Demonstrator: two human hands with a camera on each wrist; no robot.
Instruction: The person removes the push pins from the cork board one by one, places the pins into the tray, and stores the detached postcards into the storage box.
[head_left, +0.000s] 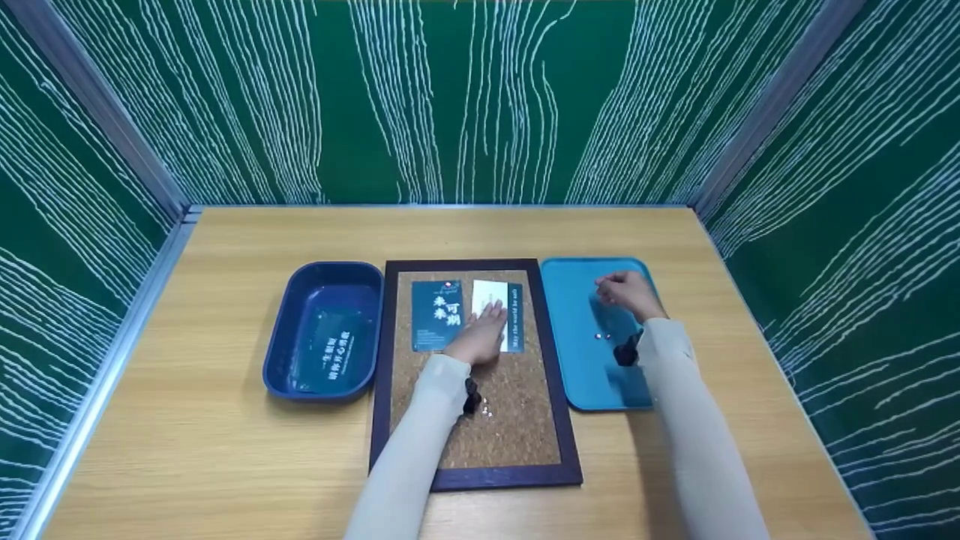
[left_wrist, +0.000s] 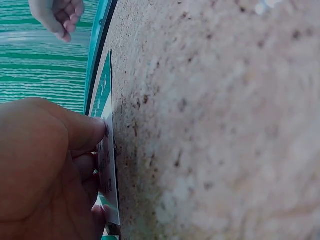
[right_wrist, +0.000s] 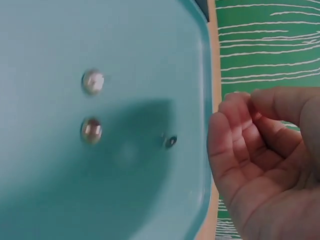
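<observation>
My left hand (head_left: 480, 336) presses on a white-and-teal card (head_left: 514, 319) on the cork board (head_left: 517, 420); the thumb and fingertips touch the card in the left wrist view. Beside it on the cork lies a teal card with white characters (head_left: 427, 330). Over the turquoise tray (head_left: 574, 375), my right hand (head_left: 631, 294) has thumb and forefinger brought together, its other fingers curled. Whether something small is between those tips cannot be seen. Below it on the tray are shiny round-headed tacks (right_wrist: 93, 81) and a smaller dark metallic piece (right_wrist: 170, 141).
A deep blue bin (head_left: 279, 337) stands left of the board, with a teal lettered card (head_left: 337, 352) inside. Small shiny pieces (head_left: 486, 409) sit on the lower cork. The board's dark frame (head_left: 510, 477) touches the tray's side. Green patterned panels (head_left: 480, 105) enclose the wooden table.
</observation>
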